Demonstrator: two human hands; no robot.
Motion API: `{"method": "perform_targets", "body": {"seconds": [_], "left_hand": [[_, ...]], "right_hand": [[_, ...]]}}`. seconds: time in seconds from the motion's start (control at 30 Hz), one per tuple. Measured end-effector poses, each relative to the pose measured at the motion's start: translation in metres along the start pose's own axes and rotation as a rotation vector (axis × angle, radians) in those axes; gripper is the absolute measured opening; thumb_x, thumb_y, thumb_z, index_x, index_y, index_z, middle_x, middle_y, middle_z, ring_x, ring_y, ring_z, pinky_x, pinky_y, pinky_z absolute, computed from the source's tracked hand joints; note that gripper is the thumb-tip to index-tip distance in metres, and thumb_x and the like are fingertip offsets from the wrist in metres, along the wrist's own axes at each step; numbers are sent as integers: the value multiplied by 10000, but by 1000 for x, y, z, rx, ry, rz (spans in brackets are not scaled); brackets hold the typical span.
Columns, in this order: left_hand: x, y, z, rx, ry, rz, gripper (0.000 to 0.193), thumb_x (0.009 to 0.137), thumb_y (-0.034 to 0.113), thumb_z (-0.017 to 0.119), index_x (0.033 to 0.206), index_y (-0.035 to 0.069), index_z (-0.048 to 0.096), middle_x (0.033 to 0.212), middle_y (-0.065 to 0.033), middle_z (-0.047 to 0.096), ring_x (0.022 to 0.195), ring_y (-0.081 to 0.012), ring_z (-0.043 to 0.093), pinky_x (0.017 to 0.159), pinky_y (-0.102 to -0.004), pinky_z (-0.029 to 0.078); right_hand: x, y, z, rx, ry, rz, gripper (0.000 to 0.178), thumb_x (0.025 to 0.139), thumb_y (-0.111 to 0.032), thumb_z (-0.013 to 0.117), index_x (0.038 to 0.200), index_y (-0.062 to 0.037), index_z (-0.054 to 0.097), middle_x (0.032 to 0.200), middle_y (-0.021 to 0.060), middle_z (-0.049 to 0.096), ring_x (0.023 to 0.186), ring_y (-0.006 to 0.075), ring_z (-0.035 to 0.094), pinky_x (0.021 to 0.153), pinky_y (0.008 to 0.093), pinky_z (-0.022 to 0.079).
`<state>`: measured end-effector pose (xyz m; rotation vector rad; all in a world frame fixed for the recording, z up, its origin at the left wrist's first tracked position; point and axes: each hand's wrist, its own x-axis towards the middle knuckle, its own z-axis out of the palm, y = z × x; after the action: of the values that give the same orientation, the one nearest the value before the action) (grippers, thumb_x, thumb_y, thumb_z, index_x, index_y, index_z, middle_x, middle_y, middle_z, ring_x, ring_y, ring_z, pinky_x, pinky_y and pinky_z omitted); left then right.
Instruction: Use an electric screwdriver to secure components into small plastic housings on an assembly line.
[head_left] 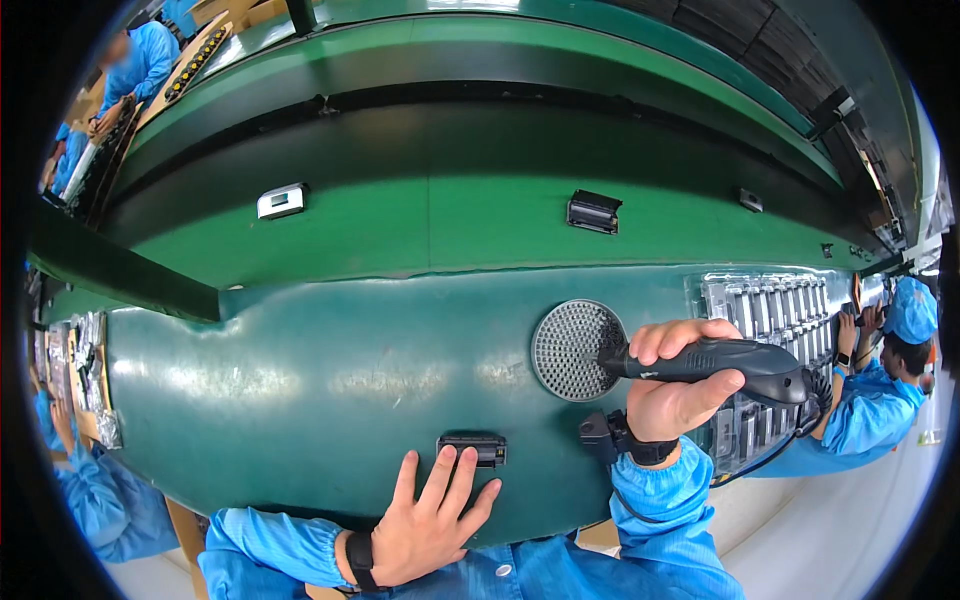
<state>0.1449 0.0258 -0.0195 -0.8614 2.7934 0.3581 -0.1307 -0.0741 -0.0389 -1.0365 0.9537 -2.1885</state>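
My right hand [680, 385] is wrapped round the body of a dark grey electric screwdriver [720, 362]. The tool lies nearly level, its nose pointing left over a round grey screw plate [575, 350] covered in small holes. Its tip is hard to make out against the plate. A cable runs from its right end. On the bench's near side, my left hand [430, 520] lies with fingers spread, the fingertips at the near edge of a small oblong black housing [474, 449]. The fingers partly cover that housing. A black device [602, 438] is at my right wrist.
Clear plastic trays [765, 310] with rows of grey parts stand at right. On the green strip beyond the bench lie a silver-white part [281, 201], a black open housing [594, 212] and a small dark part [750, 200]. Co-workers sit right, left and far left.
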Motion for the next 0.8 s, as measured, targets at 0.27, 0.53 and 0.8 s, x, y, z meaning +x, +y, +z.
{"method": "perform_targets", "body": {"seconds": [0.27,0.53,0.8], "left_hand": [[1,0,2,-5,-11,-5,1041,598,598,867,1495,206,512,1559,-311,382,1449,-507,362,1017,-725,414],[0,1,4,-3,26,-16,1038,592,588,866,1492,210,512,1556,-307,390,1452,-505,360,1017,-726,411],[-1,2,5,1,38,-22,1029,597,586,863,1488,210,514,1565,-306,382,1457,-501,354,1018,-723,411]], "right_hand": [[2,8,-2,22,-60,5,618,984,-704,503,1216,-132,524,825,50,549,678,198,545,653,391,463],[1,13,-3,-8,-56,31,625,970,-709,526,1196,-126,518,827,53,549,677,204,550,651,394,467],[0,11,2,9,-17,19,690,940,-691,597,1163,-55,451,830,106,569,664,226,574,610,394,509]]}}
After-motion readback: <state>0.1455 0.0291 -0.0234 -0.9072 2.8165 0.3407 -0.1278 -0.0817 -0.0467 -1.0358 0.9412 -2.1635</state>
